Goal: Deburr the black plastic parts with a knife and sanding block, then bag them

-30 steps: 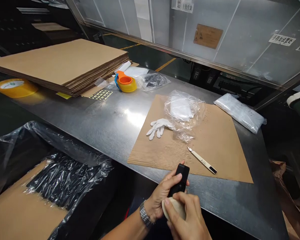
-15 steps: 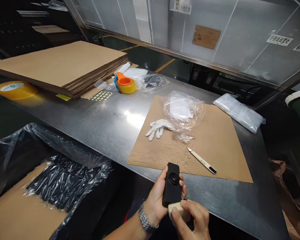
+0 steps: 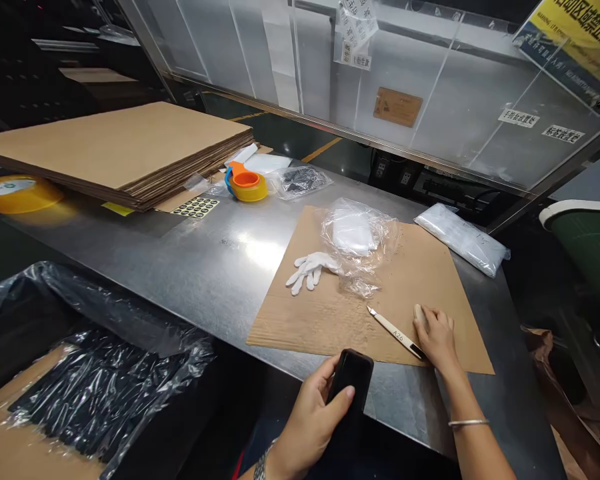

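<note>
At the table's front edge my left hand (image 3: 313, 413) is closed around a black phone case (image 3: 353, 380), with the thumb pressed on its face. The case is tilted, and no round ring shows on the side facing me. To the right, my right hand (image 3: 436, 337) rests low over the cardboard sheet (image 3: 300, 327), its fingers closed on a small beige block (image 3: 420, 315) that is mostly hidden. Between the hands lies a craft knife (image 3: 395, 333) marked A26. A white glove (image 3: 313, 270) and a clear plastic bag with white contents (image 3: 355, 230) lie farther back.
Stacked cardboard (image 3: 130, 147), a tape dispenser (image 3: 247, 183) and a tape roll (image 3: 20, 193) occupy the left and back. A plastic-wrapped packet (image 3: 463, 239) lies at the right. Below the table, a plastic-lined bin (image 3: 145, 340) holds several dark wrapped pieces.
My right hand has moved from the case to the cardboard at the right, taking the beige block with it. My left hand has turned the case, so its ring no longer shows.
</note>
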A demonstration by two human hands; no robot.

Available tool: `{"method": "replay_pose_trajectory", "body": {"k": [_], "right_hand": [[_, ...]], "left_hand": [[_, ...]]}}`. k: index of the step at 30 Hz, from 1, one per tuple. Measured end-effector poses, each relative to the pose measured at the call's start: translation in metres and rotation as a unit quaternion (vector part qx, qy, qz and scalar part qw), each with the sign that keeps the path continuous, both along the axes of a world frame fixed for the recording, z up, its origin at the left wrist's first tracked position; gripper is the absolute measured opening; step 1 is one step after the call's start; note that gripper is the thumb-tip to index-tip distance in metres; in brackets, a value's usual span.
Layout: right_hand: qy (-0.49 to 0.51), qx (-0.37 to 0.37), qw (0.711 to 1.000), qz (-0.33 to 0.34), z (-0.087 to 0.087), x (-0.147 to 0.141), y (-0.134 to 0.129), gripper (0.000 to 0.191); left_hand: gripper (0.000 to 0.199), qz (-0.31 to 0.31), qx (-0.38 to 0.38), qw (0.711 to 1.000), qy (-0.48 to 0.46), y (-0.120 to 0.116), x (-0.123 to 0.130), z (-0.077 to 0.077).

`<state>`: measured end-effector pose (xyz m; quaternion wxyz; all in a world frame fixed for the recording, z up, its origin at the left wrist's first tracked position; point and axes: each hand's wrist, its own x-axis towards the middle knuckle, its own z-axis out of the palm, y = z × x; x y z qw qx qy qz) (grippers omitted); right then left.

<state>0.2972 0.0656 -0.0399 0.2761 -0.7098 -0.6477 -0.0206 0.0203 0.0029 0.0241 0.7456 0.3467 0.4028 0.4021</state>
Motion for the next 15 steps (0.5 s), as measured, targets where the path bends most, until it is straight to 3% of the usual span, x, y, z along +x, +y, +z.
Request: {"method": "replay_pose_trajectory", "body": {"k": [3,5,7,9,11,15], "right_hand": [[0.017,0.004,1.000,0.017,0.017,-0.026,-0.010,0.034],[0.070,-0.009,0.995,0.074,0.037,-0.054,-0.030,0.029],[0.239,-0.064,0.947,0.204,0.057,-0.081,-0.051,0.021],[0.334,-0.088,0.900,0.265,0.071,-0.101,-0.065,0.015],[0.369,-0.100,0.883,0.273,0.079,-0.112,-0.071,0.012],[0.383,-0.120,0.877,0.266,0.080,-0.114,-0.069,0.011]], "left_hand": [[0.037,-0.018,0.025,0.999,0.040,-0.001,-0.004,0.001],[0.036,-0.031,0.028,0.998,0.054,-0.002,-0.005,0.002],[0.036,-0.049,0.021,0.997,0.052,-0.003,-0.006,0.004],[0.035,-0.072,0.012,0.997,0.039,-0.003,-0.006,0.007],[0.036,-0.091,0.004,0.995,0.031,-0.004,-0.006,0.011],[0.036,-0.084,-0.020,0.996,0.026,-0.006,-0.008,0.012]]}}
